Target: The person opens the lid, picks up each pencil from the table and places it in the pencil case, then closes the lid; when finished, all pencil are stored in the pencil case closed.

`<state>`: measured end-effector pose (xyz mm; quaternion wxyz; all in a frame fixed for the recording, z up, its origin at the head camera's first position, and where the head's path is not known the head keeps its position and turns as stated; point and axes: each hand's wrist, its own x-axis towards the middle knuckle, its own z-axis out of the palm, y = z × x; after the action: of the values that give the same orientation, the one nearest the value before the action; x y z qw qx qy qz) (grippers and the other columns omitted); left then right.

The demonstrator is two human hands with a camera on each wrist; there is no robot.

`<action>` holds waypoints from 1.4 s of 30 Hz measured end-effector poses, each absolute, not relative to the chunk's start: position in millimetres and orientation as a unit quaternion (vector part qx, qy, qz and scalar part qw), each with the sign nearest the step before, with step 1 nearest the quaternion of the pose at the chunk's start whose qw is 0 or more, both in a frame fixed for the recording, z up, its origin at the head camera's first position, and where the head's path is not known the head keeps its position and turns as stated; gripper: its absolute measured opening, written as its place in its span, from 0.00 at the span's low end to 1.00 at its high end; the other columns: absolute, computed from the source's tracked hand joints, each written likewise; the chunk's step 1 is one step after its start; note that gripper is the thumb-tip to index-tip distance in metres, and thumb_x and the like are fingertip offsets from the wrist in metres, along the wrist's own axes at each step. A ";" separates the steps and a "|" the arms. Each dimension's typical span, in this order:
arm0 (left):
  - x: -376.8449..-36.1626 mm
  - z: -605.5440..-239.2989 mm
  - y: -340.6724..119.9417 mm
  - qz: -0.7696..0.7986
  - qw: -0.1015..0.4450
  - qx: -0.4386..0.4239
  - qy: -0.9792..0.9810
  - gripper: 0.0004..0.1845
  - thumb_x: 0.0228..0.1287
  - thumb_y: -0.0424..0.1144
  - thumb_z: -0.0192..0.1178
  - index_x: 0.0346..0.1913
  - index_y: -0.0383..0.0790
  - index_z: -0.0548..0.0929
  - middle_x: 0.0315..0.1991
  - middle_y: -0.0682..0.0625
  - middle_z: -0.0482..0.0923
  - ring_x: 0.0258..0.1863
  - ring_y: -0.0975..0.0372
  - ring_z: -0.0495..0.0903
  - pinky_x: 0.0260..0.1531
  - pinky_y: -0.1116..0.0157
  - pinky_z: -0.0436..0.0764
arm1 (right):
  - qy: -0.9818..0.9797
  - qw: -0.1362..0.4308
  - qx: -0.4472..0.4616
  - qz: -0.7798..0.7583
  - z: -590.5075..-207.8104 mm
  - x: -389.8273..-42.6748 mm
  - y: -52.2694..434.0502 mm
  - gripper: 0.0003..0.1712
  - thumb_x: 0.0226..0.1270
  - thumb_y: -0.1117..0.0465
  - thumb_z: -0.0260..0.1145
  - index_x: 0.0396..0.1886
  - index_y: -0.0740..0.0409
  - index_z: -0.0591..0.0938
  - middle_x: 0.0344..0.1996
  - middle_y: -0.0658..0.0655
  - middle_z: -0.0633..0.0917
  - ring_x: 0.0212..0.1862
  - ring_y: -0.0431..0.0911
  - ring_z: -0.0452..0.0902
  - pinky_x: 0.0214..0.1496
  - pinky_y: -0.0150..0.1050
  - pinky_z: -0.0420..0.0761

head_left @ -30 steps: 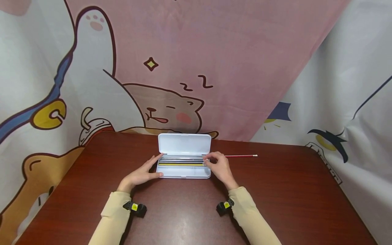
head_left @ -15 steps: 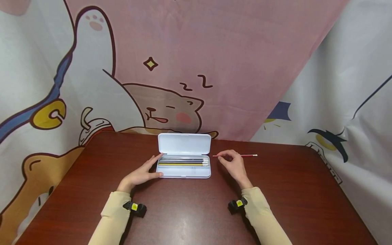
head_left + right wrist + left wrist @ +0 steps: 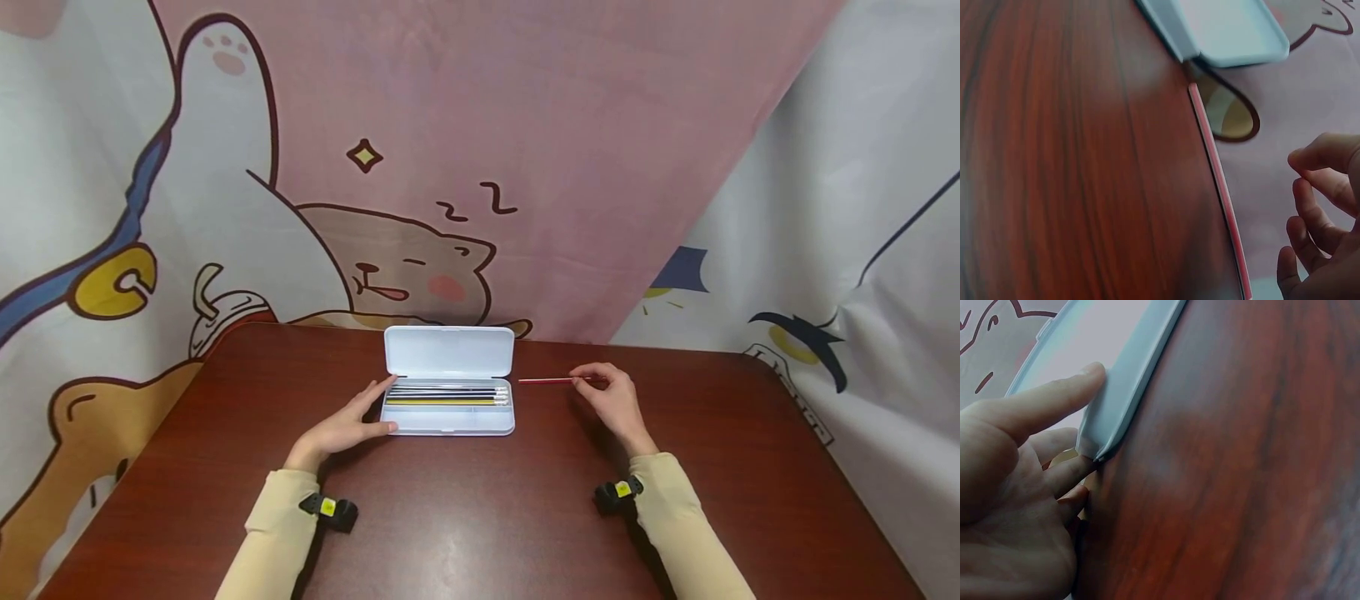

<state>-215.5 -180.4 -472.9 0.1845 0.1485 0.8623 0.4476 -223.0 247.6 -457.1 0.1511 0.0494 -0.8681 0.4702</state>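
A white pencil case (image 3: 427, 423) lies with its lid up near the table's back edge. Several pencils (image 3: 446, 402), dark ones and a yellow one, fill its rear part, erasers to the right. My left hand (image 3: 339, 427) rests against the case's left end, fingers extended; its thumb (image 3: 1066, 397) lies over the rim in the left wrist view. Right of the case, a red pencil (image 3: 543, 381) lies on the table, its eraser end hidden in the head view. My right hand (image 3: 615, 404) hovers by that end, fingers loosely bent and, in the right wrist view, apart from the pencil (image 3: 1219, 187).
The dark red-brown wooden table (image 3: 450, 517) carries the case and the loose pencil. A pink and white cartoon cloth (image 3: 600, 167) hangs right behind its back edge. Black wrist cameras (image 3: 339, 514) sit at both sleeves.
My right hand has moved from the case's right end, along the red pencil, to the right. The pencil stays in place. The left hand has not moved on the case.
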 end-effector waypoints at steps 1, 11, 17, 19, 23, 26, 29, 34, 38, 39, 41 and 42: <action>-215.1 -472.9 -180.9 0.448 0.185 0.148 0.862 0.47 0.61 0.50 0.65 0.77 0.43 0.51 0.75 0.33 0.37 0.73 0.40 0.33 0.63 0.34 0.41 | -0.872 0.151 0.050 0.463 -457.7 -223.3 251.9 0.06 0.59 0.69 0.70 0.37 0.62 0.87 0.36 0.58 0.84 0.38 0.47 0.79 0.40 0.31 0.74; -212.4 -473.9 -180.8 0.451 0.188 0.141 0.861 0.46 0.61 0.50 0.64 0.77 0.43 0.51 0.76 0.34 0.37 0.73 0.41 0.34 0.63 0.34 0.42 | -0.883 0.112 0.044 0.453 -466.2 -226.8 291.5 0.09 0.66 0.68 0.64 0.44 0.65 0.85 0.42 0.63 0.84 0.36 0.43 0.75 0.32 0.28 0.70; -212.0 -475.5 -180.7 0.456 0.186 0.144 0.859 0.46 0.61 0.49 0.65 0.77 0.43 0.51 0.75 0.34 0.38 0.73 0.41 0.33 0.63 0.35 0.41 | -0.879 0.088 0.048 0.466 -471.5 -229.9 307.0 0.13 0.67 0.69 0.63 0.49 0.67 0.83 0.47 0.66 0.81 0.41 0.51 0.72 0.36 0.30 0.70; -211.8 -475.6 -180.4 0.453 0.184 0.147 0.860 0.46 0.61 0.48 0.64 0.77 0.43 0.51 0.75 0.34 0.39 0.73 0.41 0.33 0.63 0.35 0.41 | -0.878 0.086 0.058 0.467 -473.9 -232.4 311.3 0.14 0.67 0.70 0.63 0.51 0.69 0.82 0.50 0.68 0.79 0.47 0.55 0.72 0.44 0.35 0.72; -211.3 -474.8 -179.2 0.451 0.178 0.153 0.861 0.45 0.62 0.46 0.65 0.76 0.42 0.52 0.75 0.33 0.40 0.73 0.40 0.34 0.63 0.34 0.42 | -0.872 0.063 0.074 0.479 -477.6 -236.5 318.8 0.18 0.66 0.70 0.64 0.55 0.70 0.79 0.55 0.69 0.76 0.58 0.59 0.66 0.57 0.52 0.66; -210.2 -471.9 -178.2 0.454 0.176 0.156 0.859 0.45 0.62 0.44 0.65 0.76 0.41 0.53 0.75 0.32 0.40 0.73 0.39 0.35 0.63 0.34 0.42 | -0.872 0.045 0.081 0.481 -479.8 -238.4 321.8 0.19 0.65 0.70 0.65 0.56 0.69 0.79 0.57 0.69 0.75 0.61 0.60 0.64 0.60 0.58 0.62; -209.8 -469.3 -178.1 0.460 0.177 0.156 0.856 0.45 0.61 0.44 0.65 0.76 0.41 0.52 0.75 0.32 0.40 0.73 0.39 0.35 0.62 0.33 0.43 | -0.877 0.041 0.086 0.471 -482.2 -241.1 322.3 0.19 0.65 0.69 0.66 0.56 0.68 0.80 0.58 0.70 0.74 0.61 0.61 0.64 0.61 0.57 0.62; -212.9 -472.2 -179.6 0.459 0.183 0.151 0.856 0.46 0.61 0.48 0.65 0.76 0.43 0.52 0.75 0.33 0.38 0.73 0.40 0.34 0.63 0.34 0.42 | -0.897 0.027 0.074 0.436 -481.7 -243.6 320.0 0.21 0.63 0.67 0.68 0.57 0.65 0.80 0.62 0.70 0.69 0.65 0.66 0.55 0.62 0.65 0.51; -214.3 -473.6 -179.9 0.457 0.186 0.147 0.857 0.46 0.61 0.49 0.65 0.77 0.44 0.51 0.75 0.34 0.38 0.73 0.41 0.33 0.63 0.34 0.41 | -0.912 0.010 0.064 0.404 -481.0 -244.3 317.4 0.21 0.64 0.65 0.68 0.56 0.63 0.81 0.64 0.69 0.65 0.66 0.71 0.45 0.56 0.71 0.41; -214.5 -473.6 -180.1 0.456 0.186 0.146 0.858 0.46 0.61 0.49 0.65 0.77 0.44 0.51 0.75 0.34 0.37 0.73 0.41 0.33 0.63 0.34 0.41 | -0.912 0.009 0.062 0.406 -481.0 -244.6 316.8 0.19 0.64 0.65 0.67 0.55 0.63 0.81 0.64 0.68 0.65 0.65 0.71 0.44 0.56 0.71 0.40; -214.7 -473.8 -180.6 0.455 0.187 0.142 0.859 0.46 0.61 0.50 0.65 0.77 0.44 0.51 0.76 0.34 0.37 0.73 0.41 0.33 0.63 0.34 0.41 | -0.909 0.011 0.060 0.412 -480.8 -245.6 315.9 0.17 0.64 0.65 0.67 0.52 0.63 0.83 0.63 0.68 0.65 0.66 0.71 0.44 0.56 0.71 0.39; -214.7 -473.7 -180.8 0.453 0.186 0.142 0.860 0.47 0.61 0.50 0.64 0.77 0.44 0.51 0.76 0.34 0.37 0.73 0.41 0.33 0.63 0.34 0.41 | -0.908 0.012 0.057 0.416 -480.7 -246.0 315.6 0.15 0.64 0.65 0.67 0.50 0.64 0.84 0.63 0.68 0.66 0.66 0.70 0.44 0.57 0.71 0.38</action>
<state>-214.7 -180.8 -473.7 0.1863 0.1422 0.8602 0.4529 -246.0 315.6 -480.7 0.0118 0.0570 -0.9077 0.4156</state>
